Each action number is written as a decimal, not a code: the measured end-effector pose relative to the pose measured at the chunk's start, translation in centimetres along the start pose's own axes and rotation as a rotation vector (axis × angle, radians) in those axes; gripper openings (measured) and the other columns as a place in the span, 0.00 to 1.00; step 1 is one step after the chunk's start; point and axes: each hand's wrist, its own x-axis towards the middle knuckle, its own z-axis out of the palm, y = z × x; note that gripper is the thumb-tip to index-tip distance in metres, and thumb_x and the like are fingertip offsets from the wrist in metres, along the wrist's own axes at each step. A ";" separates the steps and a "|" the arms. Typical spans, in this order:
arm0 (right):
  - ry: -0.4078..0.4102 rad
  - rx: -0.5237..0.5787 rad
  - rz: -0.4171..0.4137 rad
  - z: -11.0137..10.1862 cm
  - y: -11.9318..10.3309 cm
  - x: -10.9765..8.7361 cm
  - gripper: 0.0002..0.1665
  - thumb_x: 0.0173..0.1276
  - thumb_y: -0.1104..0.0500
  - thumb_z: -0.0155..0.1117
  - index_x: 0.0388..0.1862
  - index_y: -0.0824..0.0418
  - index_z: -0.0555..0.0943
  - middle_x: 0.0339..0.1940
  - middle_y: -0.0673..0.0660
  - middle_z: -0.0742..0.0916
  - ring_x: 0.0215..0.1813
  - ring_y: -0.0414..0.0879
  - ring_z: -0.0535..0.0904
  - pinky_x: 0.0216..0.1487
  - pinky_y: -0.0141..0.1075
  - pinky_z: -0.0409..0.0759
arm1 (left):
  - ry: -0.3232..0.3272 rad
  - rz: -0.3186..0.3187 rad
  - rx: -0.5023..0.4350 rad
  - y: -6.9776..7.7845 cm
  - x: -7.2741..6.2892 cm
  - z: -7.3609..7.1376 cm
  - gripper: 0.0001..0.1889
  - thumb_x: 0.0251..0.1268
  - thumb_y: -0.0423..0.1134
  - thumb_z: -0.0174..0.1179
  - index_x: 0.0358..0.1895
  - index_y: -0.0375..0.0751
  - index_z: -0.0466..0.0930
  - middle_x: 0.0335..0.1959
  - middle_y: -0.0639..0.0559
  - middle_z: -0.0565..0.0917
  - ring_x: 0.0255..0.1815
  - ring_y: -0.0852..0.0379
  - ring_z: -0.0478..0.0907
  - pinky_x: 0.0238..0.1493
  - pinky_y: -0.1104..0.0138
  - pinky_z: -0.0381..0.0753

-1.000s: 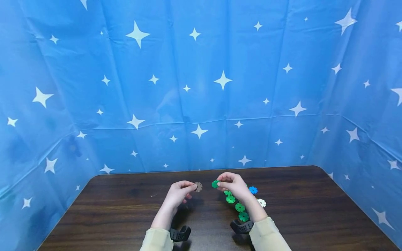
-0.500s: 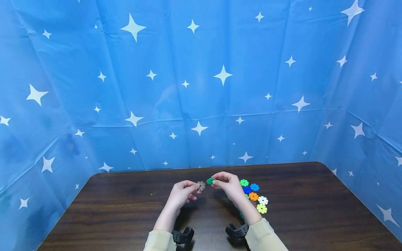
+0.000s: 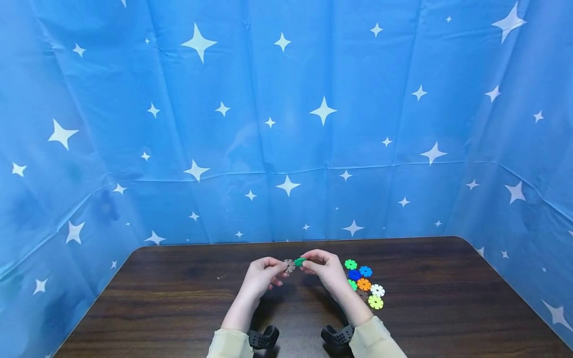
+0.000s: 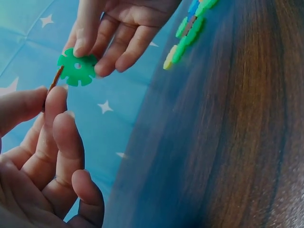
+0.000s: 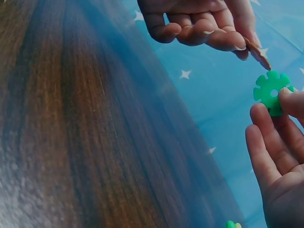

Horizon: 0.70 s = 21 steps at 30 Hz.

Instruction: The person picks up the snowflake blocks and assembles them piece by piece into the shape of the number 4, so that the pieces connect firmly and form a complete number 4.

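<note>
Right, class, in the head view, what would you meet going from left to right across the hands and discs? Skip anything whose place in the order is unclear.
Left hand, held brown disc, held green disc, right hand, orange disc, white disc.

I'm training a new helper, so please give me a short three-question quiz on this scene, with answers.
1. Which hand pinches a brown notched disc?
2. True or false: the right hand holds a green notched disc.
3. Where does the orange notched disc lie? A: in the right hand. B: on the wood-grain table. C: under the wood-grain table.
Key: 1, left hand; 2, true; 3, B.
</note>
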 end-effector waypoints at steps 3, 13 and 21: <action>0.002 -0.010 0.011 0.0 0.0 0.0 0.12 0.66 0.68 0.64 0.47 0.75 0.80 0.41 0.66 0.86 0.40 0.52 0.85 0.48 0.45 0.81 | -0.002 0.005 -0.002 0.1 0.0 0.0 0.09 0.65 0.39 0.62 0.37 0.34 0.82 0.26 0.50 0.86 0.20 0.58 0.79 0.22 0.68 0.70; -0.012 -0.005 0.014 -0.2 -0.3 -0.2 0.10 0.67 0.67 0.63 0.46 0.72 0.82 0.39 0.62 0.86 0.40 0.49 0.85 0.48 0.44 0.82 | -0.001 0.008 0.004 0.0 0.1 0.0 0.10 0.64 0.39 0.63 0.37 0.34 0.82 0.24 0.52 0.85 0.19 0.60 0.78 0.22 0.68 0.70; -0.031 -0.018 0.022 -0.4 -0.2 0.0 0.12 0.68 0.66 0.64 0.47 0.73 0.81 0.41 0.62 0.86 0.44 0.54 0.84 0.49 0.44 0.81 | -0.016 0.018 0.012 0.3 -0.1 0.2 0.11 0.64 0.41 0.64 0.38 0.34 0.83 0.24 0.52 0.84 0.20 0.58 0.77 0.25 0.66 0.72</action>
